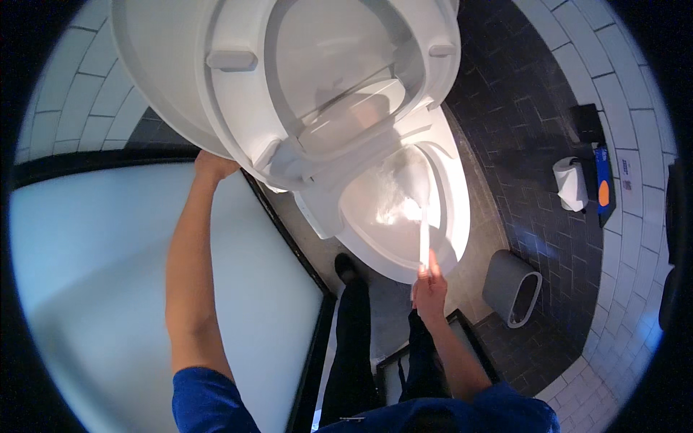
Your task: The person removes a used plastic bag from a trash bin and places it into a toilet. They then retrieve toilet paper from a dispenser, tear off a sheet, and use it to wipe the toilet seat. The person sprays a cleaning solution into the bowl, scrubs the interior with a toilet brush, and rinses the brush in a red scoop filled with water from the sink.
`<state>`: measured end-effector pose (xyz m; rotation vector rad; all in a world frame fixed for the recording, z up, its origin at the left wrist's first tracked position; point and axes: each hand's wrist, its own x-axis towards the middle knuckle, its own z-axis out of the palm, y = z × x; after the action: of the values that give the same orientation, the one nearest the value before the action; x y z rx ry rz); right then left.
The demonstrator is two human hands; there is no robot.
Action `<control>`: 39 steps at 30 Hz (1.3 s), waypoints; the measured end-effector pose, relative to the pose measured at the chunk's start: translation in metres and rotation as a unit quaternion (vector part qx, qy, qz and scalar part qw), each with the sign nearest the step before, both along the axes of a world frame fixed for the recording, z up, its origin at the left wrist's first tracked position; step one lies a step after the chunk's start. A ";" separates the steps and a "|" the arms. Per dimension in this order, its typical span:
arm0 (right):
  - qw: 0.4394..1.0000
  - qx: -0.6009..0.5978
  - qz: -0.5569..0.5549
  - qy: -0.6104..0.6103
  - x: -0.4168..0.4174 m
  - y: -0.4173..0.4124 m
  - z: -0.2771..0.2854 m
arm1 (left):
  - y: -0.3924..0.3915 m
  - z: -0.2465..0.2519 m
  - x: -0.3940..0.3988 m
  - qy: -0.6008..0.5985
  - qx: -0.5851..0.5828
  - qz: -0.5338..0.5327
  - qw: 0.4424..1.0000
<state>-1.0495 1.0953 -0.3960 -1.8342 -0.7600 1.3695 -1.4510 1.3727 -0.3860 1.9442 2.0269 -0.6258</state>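
Note:
My right hand [430,289] is closed around the white handle of a toilet brush [424,233]. The brush's head reaches into the bowl of a white toilet [459,227], where its bristles are hard to make out against the bright water. At the upper left, my left hand [214,165] touches the edge of the raised white lid [157,81], its fingers partly hidden behind the rim. The toilet seat [238,108] also stands raised, in front of the lid.
A grey waste bin [501,284] stands on the floor right of the toilet. A toilet paper roll [570,184] hangs on the tiled wall beside a blue box [602,168]. A frosted, black-framed panel [260,281] lies close on the left.

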 end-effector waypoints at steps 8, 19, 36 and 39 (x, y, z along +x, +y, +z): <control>0.988 0.099 -0.084 0.082 -0.051 0.073 0.025 | -0.116 -0.060 0.059 -0.349 0.134 0.174 0.911; 0.981 -0.032 0.139 0.132 -0.107 -0.009 0.146 | -0.561 -0.056 0.178 -0.290 -0.339 0.348 0.825; 0.983 0.108 0.065 -0.135 0.037 0.100 0.169 | -0.581 -0.015 0.200 -0.292 -0.310 0.394 0.814; 0.999 0.004 -0.049 -0.006 0.056 0.072 0.087 | -0.578 -0.012 0.198 -0.293 -0.276 0.378 0.834</control>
<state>-0.9939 1.1675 -0.3085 -1.8507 -0.6722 1.2915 -1.2528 0.7949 -0.3976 0.7511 1.7232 -0.2952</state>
